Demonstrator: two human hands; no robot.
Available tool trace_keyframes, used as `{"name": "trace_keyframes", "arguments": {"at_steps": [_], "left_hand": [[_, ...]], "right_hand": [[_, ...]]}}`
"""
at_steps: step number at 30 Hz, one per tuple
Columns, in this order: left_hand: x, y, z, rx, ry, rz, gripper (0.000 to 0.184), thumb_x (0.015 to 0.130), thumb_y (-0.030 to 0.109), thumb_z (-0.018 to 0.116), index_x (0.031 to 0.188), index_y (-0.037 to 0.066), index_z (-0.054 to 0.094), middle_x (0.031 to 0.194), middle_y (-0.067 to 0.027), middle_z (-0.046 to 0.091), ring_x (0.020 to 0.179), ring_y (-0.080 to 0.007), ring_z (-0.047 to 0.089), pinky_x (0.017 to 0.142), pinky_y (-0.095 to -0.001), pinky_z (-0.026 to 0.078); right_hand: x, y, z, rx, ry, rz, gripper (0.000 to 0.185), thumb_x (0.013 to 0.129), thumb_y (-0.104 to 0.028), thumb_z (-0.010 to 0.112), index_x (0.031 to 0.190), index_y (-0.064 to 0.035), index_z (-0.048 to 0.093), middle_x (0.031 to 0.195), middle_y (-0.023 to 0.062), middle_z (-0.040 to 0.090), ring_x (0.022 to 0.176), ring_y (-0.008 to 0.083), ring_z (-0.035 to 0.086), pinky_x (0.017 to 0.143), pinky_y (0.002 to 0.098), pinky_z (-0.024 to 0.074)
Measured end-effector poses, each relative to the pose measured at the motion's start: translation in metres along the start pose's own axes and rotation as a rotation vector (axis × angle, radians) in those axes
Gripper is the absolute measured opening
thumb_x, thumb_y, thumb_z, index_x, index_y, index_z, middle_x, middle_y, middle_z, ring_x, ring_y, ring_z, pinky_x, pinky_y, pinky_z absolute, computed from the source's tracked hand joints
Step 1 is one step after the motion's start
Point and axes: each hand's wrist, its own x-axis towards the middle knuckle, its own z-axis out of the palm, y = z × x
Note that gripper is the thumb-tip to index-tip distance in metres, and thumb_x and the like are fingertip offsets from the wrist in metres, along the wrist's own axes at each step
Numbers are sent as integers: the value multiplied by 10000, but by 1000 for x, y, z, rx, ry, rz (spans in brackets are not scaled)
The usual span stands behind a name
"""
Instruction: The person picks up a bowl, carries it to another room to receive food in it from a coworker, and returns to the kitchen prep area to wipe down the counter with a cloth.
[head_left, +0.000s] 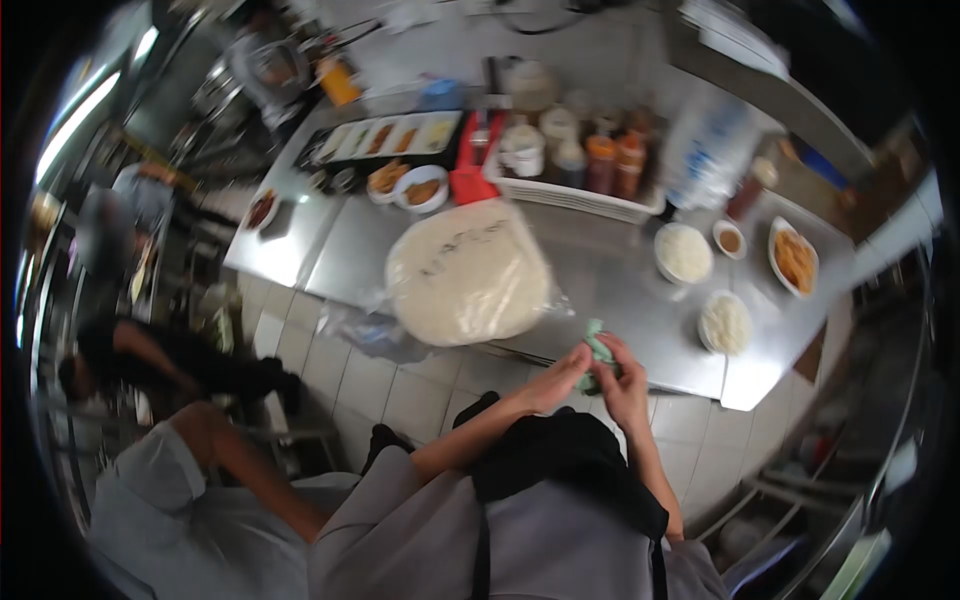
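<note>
A crumpled pale green cloth (597, 345) is between my two hands, just off the table's front edge. My right hand (624, 385) curls its fingers around the cloth from the right. Pressed against the cloth's left side is my left hand (560, 382), its fingers fairly straight and close together. Up and left of my hands, a large clear bag of something pale and flat (470, 275), with dark writing on it, lies on the steel table (350, 245). Its plastic end hangs past the front edge.
Bowls of white rice (684, 253) and shredded orange food (793, 258) stand at the right. Behind the bag are a white basket of sauce bottles (580, 195), a red holder (470, 185) and a topping tray (390, 137). People stand close at left, one sleeve (180, 490) beside me.
</note>
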Motion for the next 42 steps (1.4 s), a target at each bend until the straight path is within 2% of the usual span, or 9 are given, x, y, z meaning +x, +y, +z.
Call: {"name": "trace_keyframes", "arguments": {"at_steps": [4, 7, 11, 16, 22, 27, 33, 36, 42], "left_hand": [[-20, 6, -39, 11, 346, 377, 450, 941, 261, 403, 1310, 13, 333, 1279, -106, 433, 1038, -154, 507, 854, -236, 394], [-59, 28, -94, 156, 687, 550, 396, 940, 233, 405, 1268, 12, 398, 1181, -97, 527, 928, -133, 565, 767, -223, 430], [-123, 44, -174, -11, 1292, 489, 305, 926, 193, 405, 1175, 32, 479, 992, -66, 613, 729, -91, 580, 631, -208, 425], [-194, 27, -288, -179, 1539, 530, 319, 901, 223, 450, 1150, 25, 475, 866, -74, 613, 663, -113, 571, 583, -221, 421], [-237, 27, -479, -265, 1531, 483, 387, 900, 212, 443, 1209, -15, 388, 894, -107, 603, 662, -135, 575, 563, -232, 424], [-257, 36, -591, -295, 1486, 409, 444, 895, 204, 466, 1259, -4, 318, 891, -125, 601, 647, -140, 576, 555, -229, 435], [-267, 29, -621, -330, 1279, 301, 463, 892, 211, 484, 1265, 11, 297, 872, -112, 595, 628, -135, 572, 551, -227, 448], [-263, 33, -639, -340, 1269, 281, 445, 899, 211, 471, 1260, 13, 303, 868, -98, 592, 625, -126, 570, 552, -220, 449], [-231, 47, -588, -127, 1049, 206, 334, 883, 196, 481, 1183, 52, 453, 928, -89, 595, 719, -129, 577, 609, -256, 459]], "right_hand": [[26, -22, 12, 55, -108, 122, 308, 781, -14, 557, 1086, 30, 552, 1137, 132, 555, 1036, 183, 513, 885, 275, 396], [44, -44, 28, 193, -238, 229, 332, 807, -26, 546, 1136, 18, 531, 1027, 77, 586, 918, 124, 535, 816, 244, 422], [70, -77, 67, 199, -389, 196, 364, 821, -48, 559, 1174, 16, 497, 1004, 58, 583, 905, 114, 533, 816, 249, 422], [108, -101, 137, 133, -508, 111, 370, 829, -86, 584, 1178, 5, 501, 1038, 57, 570, 950, 118, 508, 836, 249, 404], [184, -115, 282, -72, -541, -222, 320, 812, -18, 523, 1130, 9, 526, 1205, 179, 493, 1113, 256, 476, 929, 306, 358], [240, -105, 392, -416, -497, -298, 353, 808, -70, 550, 1159, -40, 525, 1223, 187, 475, 1130, 317, 459, 949, 344, 346], [263, -23, 444, -784, -663, -210, 390, 739, -68, 586, 1126, -44, 541, 1135, 189, 514, 1014, 365, 499, 860, 389, 407], [257, -14, 459, -867, -514, -344, 355, 697, -38, 590, 1052, -32, 569, 1043, 188, 534, 913, 358, 522, 792, 389, 424], [259, -19, 466, -676, -413, -138, 178, 722, -37, 587, 897, -27, 619, 817, 147, 565, 755, 320, 557, 711, 358, 450]]}}
